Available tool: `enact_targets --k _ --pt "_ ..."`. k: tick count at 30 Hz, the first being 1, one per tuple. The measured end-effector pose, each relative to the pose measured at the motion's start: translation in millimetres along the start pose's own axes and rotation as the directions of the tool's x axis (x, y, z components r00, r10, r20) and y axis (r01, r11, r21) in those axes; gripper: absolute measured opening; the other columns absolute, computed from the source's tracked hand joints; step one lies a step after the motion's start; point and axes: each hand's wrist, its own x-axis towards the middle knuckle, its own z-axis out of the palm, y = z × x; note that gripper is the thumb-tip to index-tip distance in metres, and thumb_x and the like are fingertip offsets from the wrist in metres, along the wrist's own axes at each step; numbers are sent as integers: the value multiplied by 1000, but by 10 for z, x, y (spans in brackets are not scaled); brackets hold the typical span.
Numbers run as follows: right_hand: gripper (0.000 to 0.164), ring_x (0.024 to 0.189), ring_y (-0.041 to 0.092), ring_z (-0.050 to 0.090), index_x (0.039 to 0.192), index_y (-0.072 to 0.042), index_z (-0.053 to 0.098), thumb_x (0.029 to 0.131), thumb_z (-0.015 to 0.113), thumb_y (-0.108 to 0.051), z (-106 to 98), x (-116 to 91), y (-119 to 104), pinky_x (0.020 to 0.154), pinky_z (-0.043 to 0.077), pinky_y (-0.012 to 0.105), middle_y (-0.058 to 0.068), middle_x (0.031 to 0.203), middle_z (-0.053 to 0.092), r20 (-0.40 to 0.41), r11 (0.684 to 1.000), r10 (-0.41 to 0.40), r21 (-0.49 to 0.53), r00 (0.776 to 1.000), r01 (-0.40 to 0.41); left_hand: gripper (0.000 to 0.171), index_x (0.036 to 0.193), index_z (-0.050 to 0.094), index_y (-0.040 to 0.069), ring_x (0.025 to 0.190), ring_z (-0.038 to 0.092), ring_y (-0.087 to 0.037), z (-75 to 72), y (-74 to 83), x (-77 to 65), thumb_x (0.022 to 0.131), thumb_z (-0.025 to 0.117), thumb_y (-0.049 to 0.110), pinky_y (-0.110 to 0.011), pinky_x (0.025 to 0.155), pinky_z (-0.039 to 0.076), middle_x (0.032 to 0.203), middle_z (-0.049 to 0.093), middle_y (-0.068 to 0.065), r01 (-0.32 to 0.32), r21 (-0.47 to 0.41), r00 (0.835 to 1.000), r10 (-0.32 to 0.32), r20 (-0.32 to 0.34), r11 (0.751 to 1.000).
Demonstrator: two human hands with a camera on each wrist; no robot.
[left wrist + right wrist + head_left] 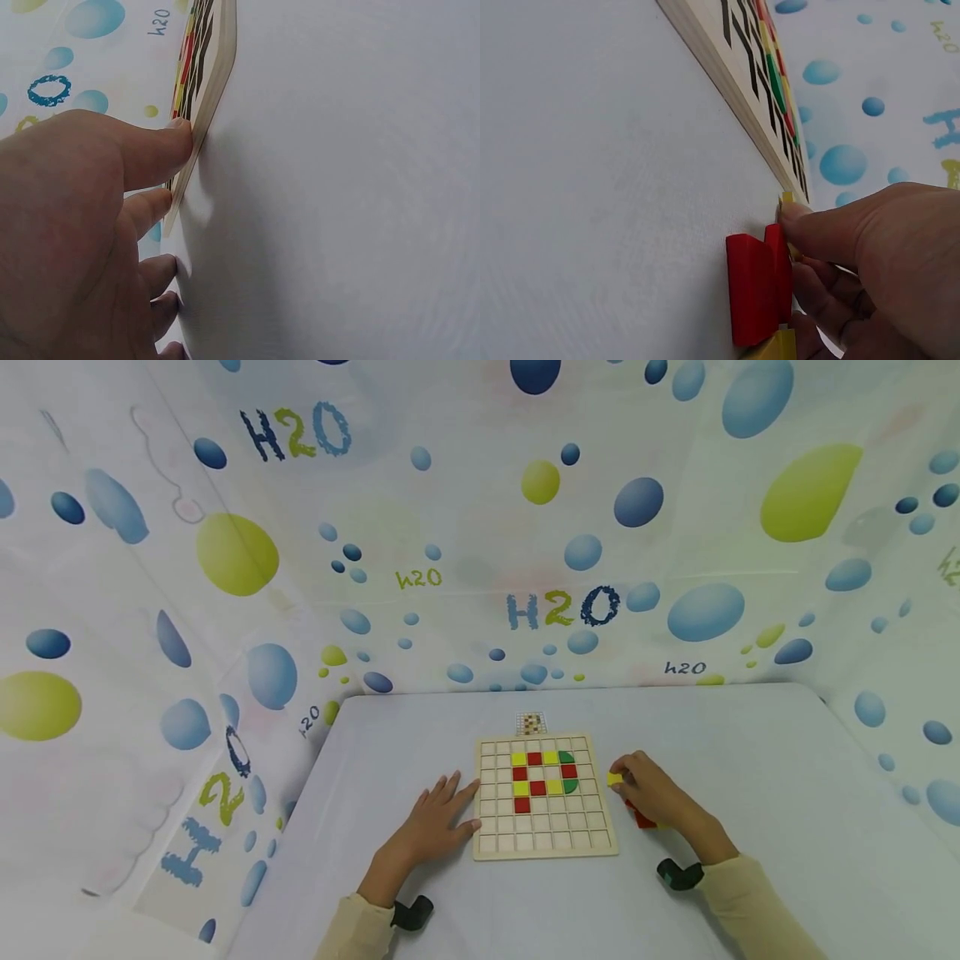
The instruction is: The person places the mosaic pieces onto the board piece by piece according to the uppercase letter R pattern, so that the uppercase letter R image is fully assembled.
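A wooden grid board (543,843) lies on the white table, with red, yellow and green tiles set in some of its squares. My left hand (435,827) rests at the board's left side, fingers spread; in the left wrist view its thumb (161,154) touches the board's edge. To the right of the board, my right hand (656,793) pinches a yellow tile (615,778) between thumb and fingers. Just beneath that hand sit red tiles (750,289) and a yellow tile (776,346), partly hidden by the fingers.
A small printed pattern card (531,722) lies against the board's far edge. Behind the table (405,727) hangs a white curtain (465,510) with blue and green spots and H2O lettering. Dark wrist cameras (412,912) are strapped at both wrists.
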Motion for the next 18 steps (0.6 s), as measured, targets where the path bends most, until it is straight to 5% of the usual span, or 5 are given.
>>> enact_targets --k 9,18 --pt "27 108 25 58 126 -3 62 103 69 -14 62 -4 -80 99 55 47 12 118 58 -32 1000 -21 9 999 21 68 164 41 19 161 20 -42 8 -3 10 104 61 45 -66 127 18 173 27 -19 7 12 1000 -7 7 1000" --pt "28 101 20 55 124 -10 66 99 75 -17 379 -57 -576 91 53 40 5 113 59 -62 988 -133 -83 989 128 68 164 41 19 161 21 -43 16 -25 22 104 61 46 -66 127 18 173 26 -19 4 15 1000 -4 7 1000"
